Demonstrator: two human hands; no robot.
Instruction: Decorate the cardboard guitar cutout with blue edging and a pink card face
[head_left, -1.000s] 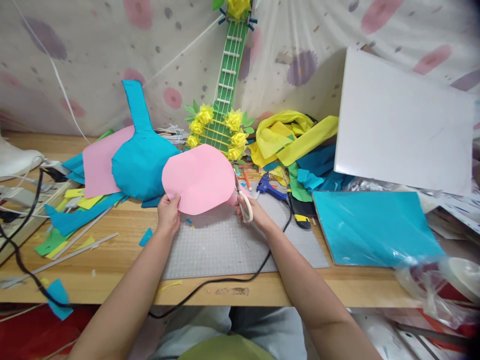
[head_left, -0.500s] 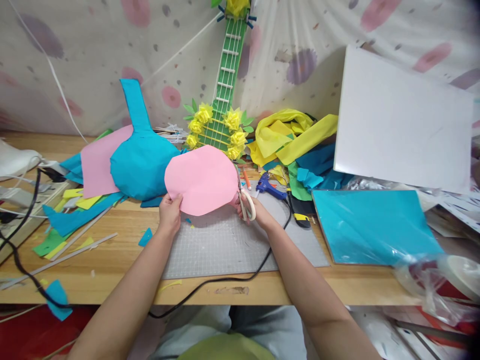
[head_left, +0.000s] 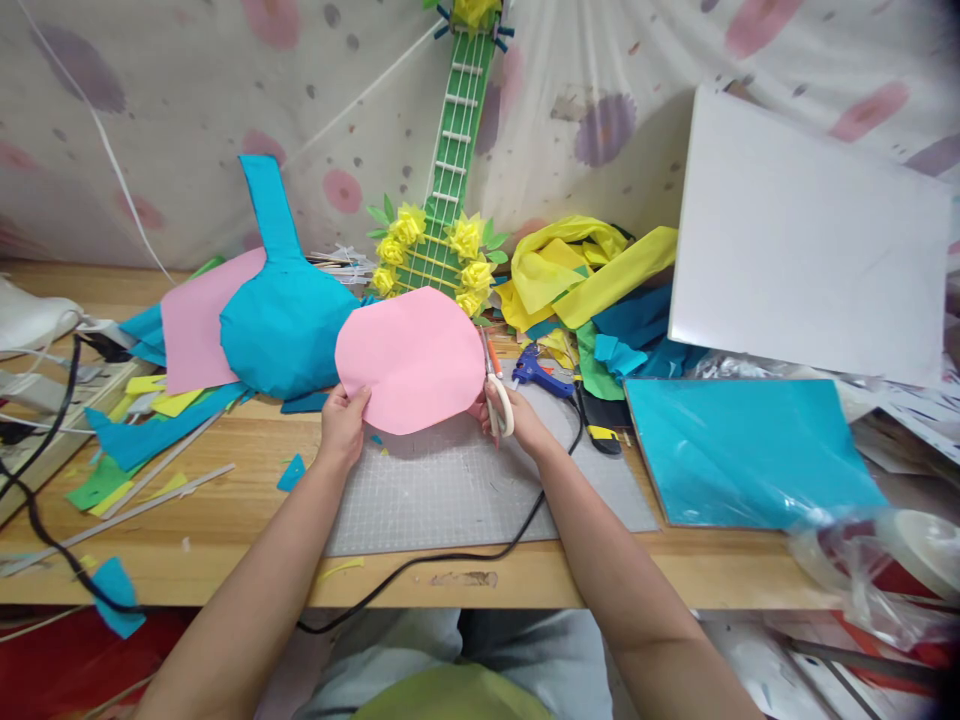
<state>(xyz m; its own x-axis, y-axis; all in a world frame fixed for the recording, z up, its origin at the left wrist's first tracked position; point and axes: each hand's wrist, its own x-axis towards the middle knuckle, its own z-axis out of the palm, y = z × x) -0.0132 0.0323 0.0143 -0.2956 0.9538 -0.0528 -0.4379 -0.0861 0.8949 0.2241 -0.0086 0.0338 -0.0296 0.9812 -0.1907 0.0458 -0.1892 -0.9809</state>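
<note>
Since a second ago the pink sheet has turned a little and shifted right, and the scissors have worked further round its right edge. The left hand pinches the sheet's lower left edge between thumb and fingers, holding it tilted up above the grey cutting mat. The right hand is closed through the white handles of the scissors, whose blades point up along the sheet's right rim. Behind the sheet lies a blue guitar-shaped cutout on more pink paper, and a green paper guitar with yellow flowers leans against the curtain. A blue glue gun lies just right of the scissors, its black cord trailing across the bench. A blue board rests further right, below a white board.
</note>
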